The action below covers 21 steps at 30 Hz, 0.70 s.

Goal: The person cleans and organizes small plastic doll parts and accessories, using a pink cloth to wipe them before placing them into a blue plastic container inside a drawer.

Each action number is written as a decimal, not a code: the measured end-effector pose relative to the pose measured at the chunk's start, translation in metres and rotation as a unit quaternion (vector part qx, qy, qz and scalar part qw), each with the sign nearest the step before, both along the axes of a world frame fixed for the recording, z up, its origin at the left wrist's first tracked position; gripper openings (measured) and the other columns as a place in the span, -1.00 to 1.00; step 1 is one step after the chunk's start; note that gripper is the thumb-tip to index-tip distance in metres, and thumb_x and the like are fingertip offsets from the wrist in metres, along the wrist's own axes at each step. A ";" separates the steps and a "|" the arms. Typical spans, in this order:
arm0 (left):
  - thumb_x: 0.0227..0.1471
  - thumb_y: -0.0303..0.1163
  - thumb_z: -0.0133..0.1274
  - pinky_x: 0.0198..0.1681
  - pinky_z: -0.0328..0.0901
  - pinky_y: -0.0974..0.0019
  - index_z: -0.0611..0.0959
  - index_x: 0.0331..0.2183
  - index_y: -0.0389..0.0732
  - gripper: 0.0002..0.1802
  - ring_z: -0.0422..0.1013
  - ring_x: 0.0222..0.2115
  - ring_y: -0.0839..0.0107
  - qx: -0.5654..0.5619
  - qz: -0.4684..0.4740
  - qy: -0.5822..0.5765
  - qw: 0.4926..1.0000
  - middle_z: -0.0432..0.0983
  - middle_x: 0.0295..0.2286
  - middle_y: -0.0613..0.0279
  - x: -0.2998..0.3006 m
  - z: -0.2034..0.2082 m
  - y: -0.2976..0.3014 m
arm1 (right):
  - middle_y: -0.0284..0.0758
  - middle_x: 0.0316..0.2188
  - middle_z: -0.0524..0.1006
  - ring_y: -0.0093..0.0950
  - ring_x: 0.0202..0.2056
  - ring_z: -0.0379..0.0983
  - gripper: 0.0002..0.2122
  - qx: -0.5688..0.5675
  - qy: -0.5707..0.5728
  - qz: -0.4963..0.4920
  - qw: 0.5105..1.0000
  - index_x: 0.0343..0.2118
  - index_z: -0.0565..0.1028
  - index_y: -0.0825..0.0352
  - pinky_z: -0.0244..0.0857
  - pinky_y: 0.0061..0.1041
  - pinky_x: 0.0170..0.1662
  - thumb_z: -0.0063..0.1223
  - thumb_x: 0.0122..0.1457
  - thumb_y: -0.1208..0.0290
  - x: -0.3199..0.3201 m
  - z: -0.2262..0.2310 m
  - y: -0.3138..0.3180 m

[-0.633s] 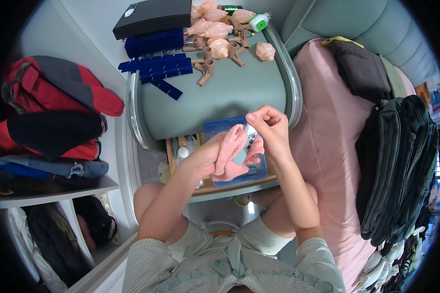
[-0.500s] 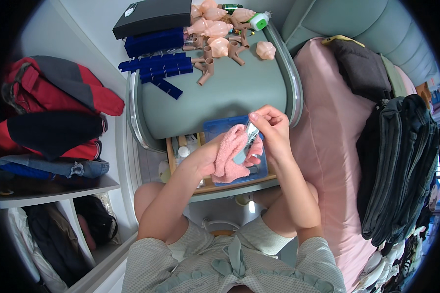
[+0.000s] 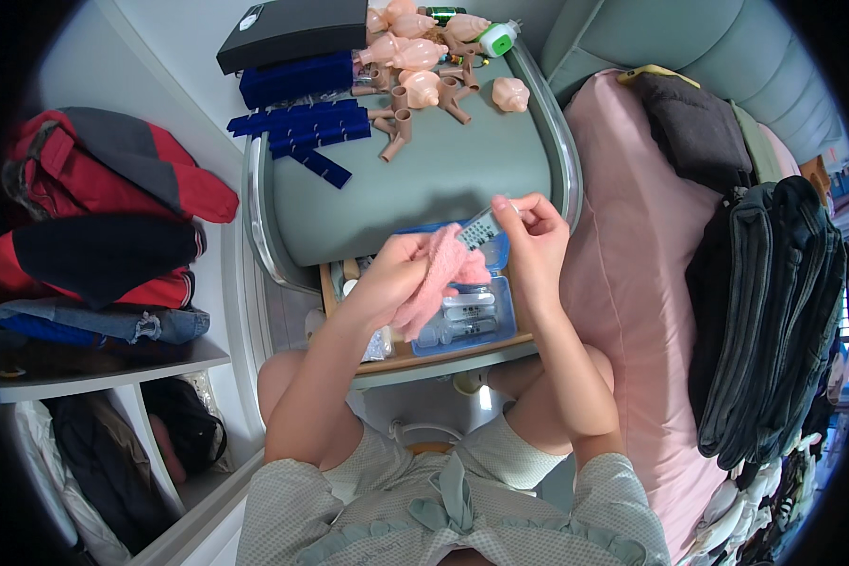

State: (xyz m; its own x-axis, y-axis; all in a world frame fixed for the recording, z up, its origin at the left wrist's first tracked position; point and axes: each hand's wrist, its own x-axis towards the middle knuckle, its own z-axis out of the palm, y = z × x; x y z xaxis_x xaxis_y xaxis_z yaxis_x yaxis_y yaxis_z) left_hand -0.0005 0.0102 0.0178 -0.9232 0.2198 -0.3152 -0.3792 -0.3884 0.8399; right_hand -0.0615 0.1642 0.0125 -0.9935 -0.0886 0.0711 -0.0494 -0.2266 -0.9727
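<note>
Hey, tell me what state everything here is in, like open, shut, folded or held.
Pink cloth, bunched up in left hand
Small printed piece, pinched in right hand, lower end against the cloth
Blue case, open
Drawer, pulled open
Black box, seemingly shut
Dark jeans, folded
Red jacket, loosely folded

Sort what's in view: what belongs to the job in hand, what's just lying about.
In use:
pink cloth, held
small translucent piece with dark markings, held
open blue case nearby, apparently

Lying about:
black box
dark blue strips
peach bulbous pieces
brown branched tubes
folded dark trousers
red-and-grey jacket
</note>
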 end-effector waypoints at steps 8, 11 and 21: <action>0.09 -0.40 -0.06 -0.36 0.39 0.40 0.48 -0.26 -0.37 -0.78 0.49 -0.34 0.33 0.014 0.159 0.001 0.987 0.49 -0.42 0.13 -0.006 -0.020 -0.003 | -0.47 -0.63 0.48 -0.80 -0.57 0.31 -0.83 0.059 -0.047 0.153 0.985 -0.60 0.39 0.33 0.18 -0.81 -0.47 0.21 -0.09 0.60 0.000 -0.002 -0.004; 0.11 -0.40 -0.09 -0.33 0.40 0.39 0.46 -0.22 -0.39 -0.75 0.49 -0.35 0.32 0.020 0.110 0.030 0.993 0.49 -0.40 0.09 -0.012 -0.016 -0.003 | -0.48 -0.64 0.47 -0.82 -0.58 0.28 -0.83 -0.007 -0.036 0.103 0.994 -0.60 0.39 0.33 0.13 -0.82 -0.50 0.22 -0.09 0.61 -0.003 -0.003 0.001; 0.11 -0.38 -0.16 -0.23 0.37 0.37 0.38 -0.06 -0.39 -0.62 0.46 -0.26 0.32 0.056 -0.012 0.064 0.996 0.48 -0.27 0.00 -0.008 0.000 -0.011 | -0.57 -0.71 0.40 -0.86 -0.68 0.11 -0.86 -0.046 -0.059 0.061 0.995 -0.58 0.43 0.27 -0.12 -0.80 -0.61 0.21 -0.04 0.51 -0.013 0.008 0.014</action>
State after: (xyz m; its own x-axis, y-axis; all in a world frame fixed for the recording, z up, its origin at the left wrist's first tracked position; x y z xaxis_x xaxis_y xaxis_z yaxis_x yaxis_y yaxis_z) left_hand -0.0085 -0.0005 0.0179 -0.9487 0.2687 -0.1666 -0.2810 -0.4751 0.8339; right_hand -0.0742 0.1778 0.0210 -0.9777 -0.2075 -0.0329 0.0983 -0.3131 -0.9446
